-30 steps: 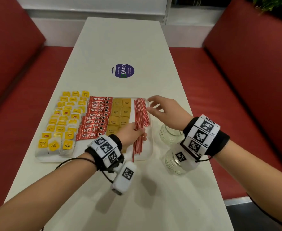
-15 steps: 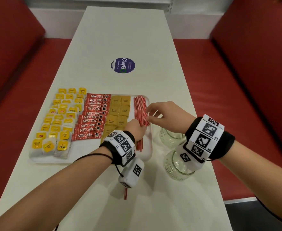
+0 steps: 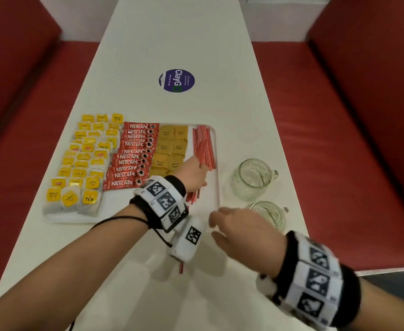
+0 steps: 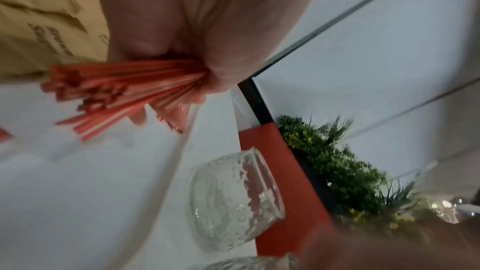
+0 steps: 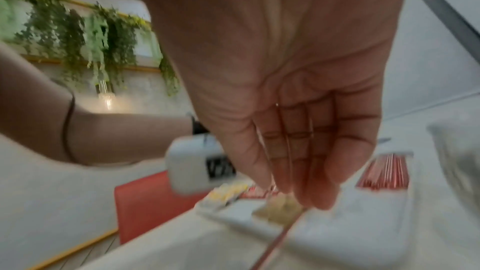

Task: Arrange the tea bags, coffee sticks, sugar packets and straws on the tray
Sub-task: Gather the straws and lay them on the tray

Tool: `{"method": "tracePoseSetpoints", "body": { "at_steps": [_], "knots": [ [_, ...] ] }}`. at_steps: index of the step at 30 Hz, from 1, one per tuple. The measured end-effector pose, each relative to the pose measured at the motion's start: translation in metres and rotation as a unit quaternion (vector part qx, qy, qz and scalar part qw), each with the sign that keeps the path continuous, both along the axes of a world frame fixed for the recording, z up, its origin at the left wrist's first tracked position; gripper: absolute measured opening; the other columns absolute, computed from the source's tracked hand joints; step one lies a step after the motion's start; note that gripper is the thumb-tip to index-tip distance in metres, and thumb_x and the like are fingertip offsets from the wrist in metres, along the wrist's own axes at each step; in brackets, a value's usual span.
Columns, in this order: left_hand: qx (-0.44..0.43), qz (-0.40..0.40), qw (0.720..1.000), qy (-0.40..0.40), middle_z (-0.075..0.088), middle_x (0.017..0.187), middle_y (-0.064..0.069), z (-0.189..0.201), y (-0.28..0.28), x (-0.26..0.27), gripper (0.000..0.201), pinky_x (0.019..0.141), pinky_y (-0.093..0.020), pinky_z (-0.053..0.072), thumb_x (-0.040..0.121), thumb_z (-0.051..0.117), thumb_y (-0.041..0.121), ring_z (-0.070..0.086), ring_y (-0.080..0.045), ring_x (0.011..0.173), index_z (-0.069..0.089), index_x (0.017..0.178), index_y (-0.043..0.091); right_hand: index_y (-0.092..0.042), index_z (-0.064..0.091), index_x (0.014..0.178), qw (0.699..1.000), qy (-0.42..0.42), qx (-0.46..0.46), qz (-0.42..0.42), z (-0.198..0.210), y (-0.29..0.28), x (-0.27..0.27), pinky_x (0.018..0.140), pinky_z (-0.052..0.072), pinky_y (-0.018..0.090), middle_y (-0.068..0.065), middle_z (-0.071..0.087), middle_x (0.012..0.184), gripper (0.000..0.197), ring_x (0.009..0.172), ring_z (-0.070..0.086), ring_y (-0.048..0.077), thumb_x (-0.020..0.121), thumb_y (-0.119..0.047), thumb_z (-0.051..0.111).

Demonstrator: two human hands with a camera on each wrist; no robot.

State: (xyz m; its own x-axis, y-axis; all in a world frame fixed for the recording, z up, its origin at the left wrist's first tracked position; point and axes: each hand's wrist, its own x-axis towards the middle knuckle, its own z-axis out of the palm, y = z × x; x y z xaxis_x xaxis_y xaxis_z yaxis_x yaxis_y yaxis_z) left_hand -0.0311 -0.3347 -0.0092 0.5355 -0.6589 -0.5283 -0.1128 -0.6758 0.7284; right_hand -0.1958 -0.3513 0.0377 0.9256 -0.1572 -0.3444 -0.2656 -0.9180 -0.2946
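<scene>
A white tray (image 3: 117, 206) holds rows of yellow-tagged tea bags (image 3: 86, 161), red coffee sticks (image 3: 134, 154), brown sugar packets (image 3: 172, 146) and red straws (image 3: 204, 146) along its right side. My left hand (image 3: 193, 174) grips the near part of the straw bundle (image 4: 124, 89), fingers curled round it. One loose straw (image 3: 181, 268) lies on the table in front of the tray, partly hidden under my left wrist. My right hand (image 3: 222, 225) hovers by the tray's near right corner, its fingers (image 5: 298, 161) straight and empty, above that loose straw (image 5: 272, 249).
Two empty glass mugs (image 3: 251, 180) (image 3: 270, 215) stand just right of the tray, close to my right hand. A round purple sticker (image 3: 176, 80) lies further up the white table. Red benches flank the table on both sides.
My right hand has drawn back from the straws' far part to the tray's near right corner. My left hand has stayed on the straw bundle.
</scene>
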Motion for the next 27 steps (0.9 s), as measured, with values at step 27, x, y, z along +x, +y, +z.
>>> {"method": "tracePoseSetpoints", "body": {
  "at_steps": [27],
  "knots": [
    [-0.097, 0.028, 0.987, 0.124, 0.06, 0.106, -0.012, 0.017, 0.019, 0.011, 0.024, 0.069, -0.029, 0.054, 0.102, 0.037, 0.015, 0.059, -0.019, 0.082, 0.044, 0.122, 0.003, -0.007, 0.068, 0.09, 0.99, -0.093, 0.058, -0.094, -0.008, -0.025, 0.063, 0.068, 0.041, 0.026, 0.008, 0.068, 0.085, 0.019, 0.073, 0.056, 0.022, 0.088, -0.01, 0.049]
  ]
}}
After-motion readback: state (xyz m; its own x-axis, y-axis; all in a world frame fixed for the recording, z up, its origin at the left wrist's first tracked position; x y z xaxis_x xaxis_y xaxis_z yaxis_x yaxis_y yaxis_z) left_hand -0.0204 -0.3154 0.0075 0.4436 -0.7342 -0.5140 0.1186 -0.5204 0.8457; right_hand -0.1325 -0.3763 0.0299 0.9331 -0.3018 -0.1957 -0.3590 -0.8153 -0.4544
